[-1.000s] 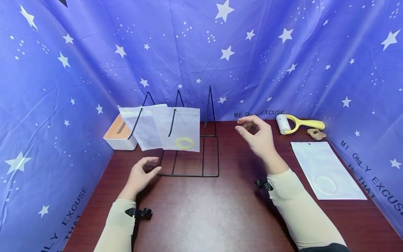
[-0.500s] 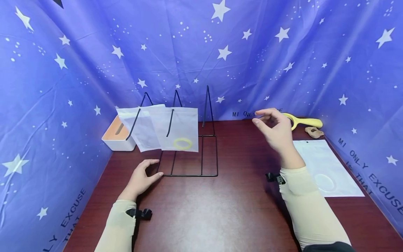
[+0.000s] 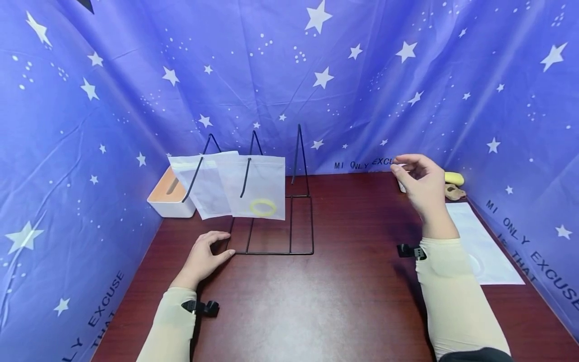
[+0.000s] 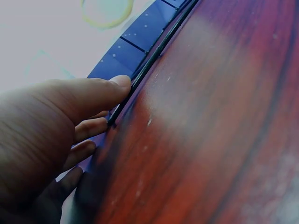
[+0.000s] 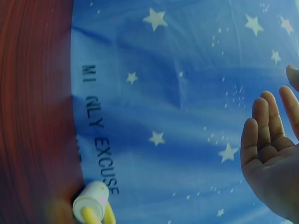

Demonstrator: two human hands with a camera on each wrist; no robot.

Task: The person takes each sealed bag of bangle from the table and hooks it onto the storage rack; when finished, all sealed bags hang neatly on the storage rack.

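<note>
A black wire rack [image 3: 301,253] stands on the table, its three upright prongs at the back. Two white zip bags hang from it: the left bag [image 3: 208,186] on the left prong, partly covered by the middle bag [image 3: 267,176], where a yellow ring [image 3: 263,207] shows. My left hand [image 3: 203,256] holds the rack's front left corner, its thumb against the wire in the left wrist view. In the air at the right, my right hand [image 3: 422,188] holds nothing, fingers loosely bent. Behind its forearm lies another white bag [image 3: 490,251], partly hidden, with a pale ring outline.
A white box [image 3: 172,208] with a wooden lid stands behind the rack at the left. At the back right are a lint roller [image 5: 91,203] with a yellow handle and a small brown object [image 3: 454,192]. Starry blue cloth [image 3: 362,100] surrounds the table.
My right hand has moved right, away from the rack, and now covers part of the lint roller. The left hand has stayed at the rack's corner, its thumb slightly closer to the wire.
</note>
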